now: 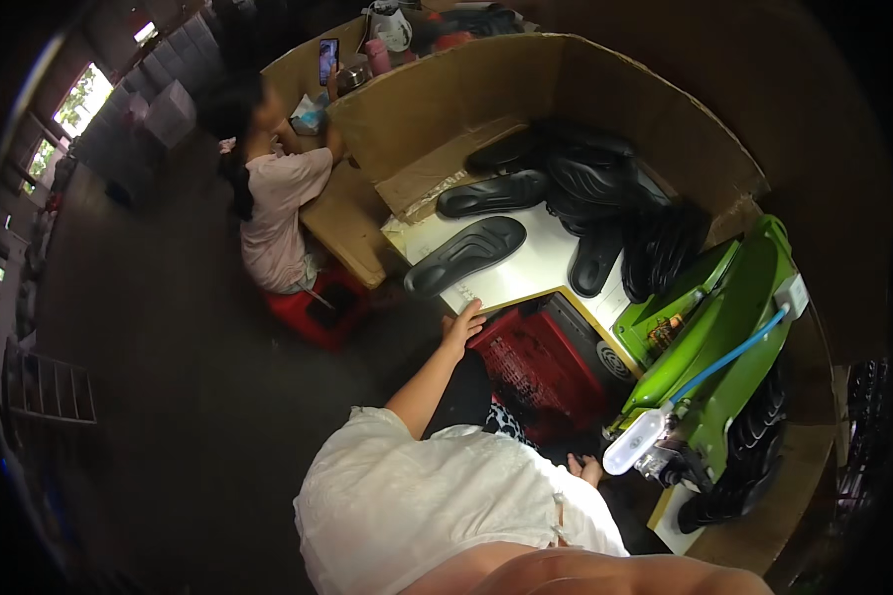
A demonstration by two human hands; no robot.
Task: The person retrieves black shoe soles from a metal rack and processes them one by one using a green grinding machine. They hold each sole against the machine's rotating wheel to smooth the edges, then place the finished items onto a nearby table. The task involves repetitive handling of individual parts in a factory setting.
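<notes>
My left hand (463,324) reaches to the near left edge of the white worktable (496,283), its fingers stretched out and nothing seen in them. The closest thing to it is a black shoe insole (466,256), lying on the tabletop just beyond the fingers. A second insole (493,193) lies farther back, beside a heap of black insoles (590,169). My right hand (587,469) is low by my lap, left of the lamp (633,443) on a green sewing machine (709,337). Its fingers look apart; their undersides are hidden in shadow.
Tall cardboard walls (655,99) surround the table's far and right sides. A red plastic crate (536,367) sits under the table's near edge. More black insoles (739,486) are stacked right of the machine. At left, another person (283,208) sits on a red stool (332,322), facing a phone (328,61).
</notes>
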